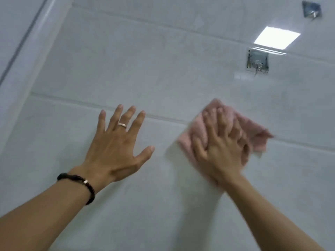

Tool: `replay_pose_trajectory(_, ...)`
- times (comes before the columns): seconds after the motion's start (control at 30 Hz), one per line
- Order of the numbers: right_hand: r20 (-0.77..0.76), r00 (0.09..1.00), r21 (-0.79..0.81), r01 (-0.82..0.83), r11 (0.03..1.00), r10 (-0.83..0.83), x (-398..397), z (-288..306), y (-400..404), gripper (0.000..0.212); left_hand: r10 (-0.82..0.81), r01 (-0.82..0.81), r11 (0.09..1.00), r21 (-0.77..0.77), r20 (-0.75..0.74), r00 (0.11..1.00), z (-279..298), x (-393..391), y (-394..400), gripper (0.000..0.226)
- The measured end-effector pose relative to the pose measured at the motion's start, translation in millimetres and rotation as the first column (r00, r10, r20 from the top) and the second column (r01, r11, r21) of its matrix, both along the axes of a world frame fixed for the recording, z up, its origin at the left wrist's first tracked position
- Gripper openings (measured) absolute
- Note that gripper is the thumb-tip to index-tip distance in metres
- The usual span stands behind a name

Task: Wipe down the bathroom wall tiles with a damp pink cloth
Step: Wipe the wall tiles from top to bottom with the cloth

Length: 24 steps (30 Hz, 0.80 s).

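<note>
- Head view, centre-left of frame: left hand (116,151) lies flat on the wall tiles (163,73), fingers straight and spread wide, thumb out toward the right; it holds nothing; palm seems to touch the tile, though contact under it can't be seen.
- Ring (122,125) on one finger of the left hand; dark beaded bracelet (79,182) w/ a small metal piece round the left wrist; bare forearm runs down to the lower-left corner.
- Centre-right of frame: right hand (223,144) presses the pink cloth (253,129) flat against the tiles; fingers straight, slightly spread, lying on top of the cloth, not curled round it; hand and cloth are motion-blurred, so finer detail can't be told.
- Cloth sits under and around the right hand, bunched, w/ a loose corner sticking out to the right; it lies across a horizontal grout line (72,101) that crosses the frame from mid-left.
- The two hands are apart, side by side, w/ bare tile between them.
- Upper right: square adhesive hook (257,62) stuck to the tile, above the cloth and well apart from it; second hook (312,9) near the top-right corner.
- Between the 2 hooks: bright rectangular light reflection (276,37) on the glossy tile.
- Upper left: white corner trim (30,51) runs diagonally down toward the left edge.
</note>
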State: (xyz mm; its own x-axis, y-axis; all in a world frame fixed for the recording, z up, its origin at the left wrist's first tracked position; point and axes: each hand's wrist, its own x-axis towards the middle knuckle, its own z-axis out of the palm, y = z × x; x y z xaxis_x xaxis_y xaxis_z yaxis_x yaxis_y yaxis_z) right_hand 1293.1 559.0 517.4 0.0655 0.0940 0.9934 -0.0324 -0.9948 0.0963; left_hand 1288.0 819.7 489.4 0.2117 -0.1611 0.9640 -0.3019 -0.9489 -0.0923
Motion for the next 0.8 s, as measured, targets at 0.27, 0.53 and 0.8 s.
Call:
replay_pose_trajectory(0.27, -0.079, 0.997, 0.152, 0.001, 0.988, 0.011, -10.9, 0.2, -11.9, 0.078, 0.069, -0.070, 0.997, -0.026, -0.040, 0.997, -40.0, -11.1, 21.7, 0.090)
replay_pose_trajectory(0.53, -0.122, 0.991, -0.072, 0.051, 0.996, -0.060, -5.4, -36.1, 15.4, 0.075, 0.157, -0.152, 0.987, 0.059, -0.094, 0.983, -54.6, -11.6, 45.8, 0.089)
replay_pose_trajectory(0.8, -0.181, 0.983, -0.152, -0.048, 0.987, 0.020, 6.7, -54.4, 88.9, 0.070, 0.179, -0.180, 0.984, 0.009, -0.175, 0.968, -58.5, 8.3, 70.3, 0.089)
